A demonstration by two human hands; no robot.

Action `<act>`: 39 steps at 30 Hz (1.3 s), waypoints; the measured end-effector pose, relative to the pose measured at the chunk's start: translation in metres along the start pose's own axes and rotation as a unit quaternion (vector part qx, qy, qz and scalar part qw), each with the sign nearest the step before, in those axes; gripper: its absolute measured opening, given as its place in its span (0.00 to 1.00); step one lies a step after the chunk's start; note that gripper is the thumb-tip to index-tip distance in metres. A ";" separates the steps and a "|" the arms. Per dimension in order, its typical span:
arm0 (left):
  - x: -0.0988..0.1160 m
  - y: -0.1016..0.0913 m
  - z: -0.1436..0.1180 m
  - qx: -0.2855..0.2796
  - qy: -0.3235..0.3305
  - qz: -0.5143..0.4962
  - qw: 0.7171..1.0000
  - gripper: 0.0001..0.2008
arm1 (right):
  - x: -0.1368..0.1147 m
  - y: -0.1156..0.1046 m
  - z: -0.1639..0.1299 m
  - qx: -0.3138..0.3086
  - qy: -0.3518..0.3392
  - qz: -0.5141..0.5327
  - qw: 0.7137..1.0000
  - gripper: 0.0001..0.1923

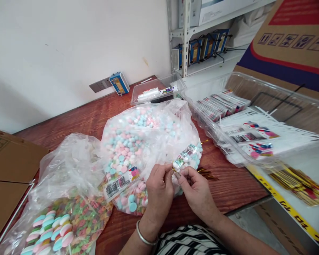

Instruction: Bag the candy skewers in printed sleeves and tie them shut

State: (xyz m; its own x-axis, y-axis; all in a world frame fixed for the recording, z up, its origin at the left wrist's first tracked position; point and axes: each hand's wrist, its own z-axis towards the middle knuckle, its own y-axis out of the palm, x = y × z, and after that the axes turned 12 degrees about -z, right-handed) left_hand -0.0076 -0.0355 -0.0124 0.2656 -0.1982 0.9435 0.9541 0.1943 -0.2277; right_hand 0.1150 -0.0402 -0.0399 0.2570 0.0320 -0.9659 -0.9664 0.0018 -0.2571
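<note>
Both hands meet over the near edge of the table (95, 117); the left hand (159, 191) and right hand (195, 189) pinch together on the neck of a small pouch (187, 156) filled with pastel candy, a gold tie (173, 170) caught between the fingertips; the pouch juts up and right from the fingers, resting against the big candy bag (146, 138) behind it; a second bag (66, 212) of mixed sweets slumps at the left, and spare gold ties (207, 173) lie on the wood just beside the right hand; a clear tray (255, 120) of flat empty pouches stands well to the right; the likely trouble is the neck slipping from so light a pinch, which would spill candy across the table, or the tie being wound too loosely to hold; the open big bag, touching the pouch, could also sag and roll pieces out if nudged
</note>
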 end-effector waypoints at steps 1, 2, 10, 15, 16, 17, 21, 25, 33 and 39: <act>0.000 0.001 0.001 0.007 -0.054 -0.066 0.996 0.05 | 0.000 0.000 0.001 -0.004 -0.001 0.006 1.000 0.11; -0.001 0.003 0.002 0.011 -0.115 -0.143 0.983 0.05 | 0.000 0.001 0.002 -0.009 -0.002 0.018 1.000 0.11; -0.005 0.007 0.010 -0.001 -0.354 -0.503 0.788 0.14 | 0.007 0.001 0.021 -0.054 -0.018 0.079 0.995 0.10; -0.005 0.007 0.010 0.006 -0.339 -0.502 0.796 0.17 | 0.002 -0.006 0.027 0.040 -0.111 -0.093 0.989 0.09; -0.006 0.007 0.010 0.001 -0.332 -0.494 0.804 0.16 | 0.001 -0.007 0.027 0.044 -0.153 -0.134 0.978 0.06; -0.006 0.007 0.009 -0.005 -0.320 -0.478 0.818 0.15 | 0.001 -0.007 0.027 0.046 -0.195 -0.178 0.963 0.03; -0.010 0.004 0.005 -0.021 -0.172 -0.243 0.954 0.10 | -0.002 -0.008 0.026 0.075 -0.301 -0.323 0.894 0.12; -0.010 0.000 0.002 0.001 -0.008 -0.009 1.000 0.09 | -0.005 -0.008 0.026 0.047 -0.295 -0.304 0.905 0.12; -0.014 0.006 0.008 0.020 -0.151 -0.174 0.973 0.11 | 0.001 0.003 0.022 0.103 -0.281 -0.296 0.907 0.08; -0.012 0.005 0.009 0.034 -0.161 -0.209 0.964 0.10 | -0.005 0.008 0.024 0.121 -0.331 -0.336 0.874 0.07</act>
State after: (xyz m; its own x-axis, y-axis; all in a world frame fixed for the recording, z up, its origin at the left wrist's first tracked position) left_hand -0.0071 -0.0234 -0.0229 -0.2065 0.0341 0.9778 0.9543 0.2276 0.1936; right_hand 0.1057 -0.0168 -0.0366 0.7840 0.5127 -0.3501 -0.5930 0.4513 -0.6668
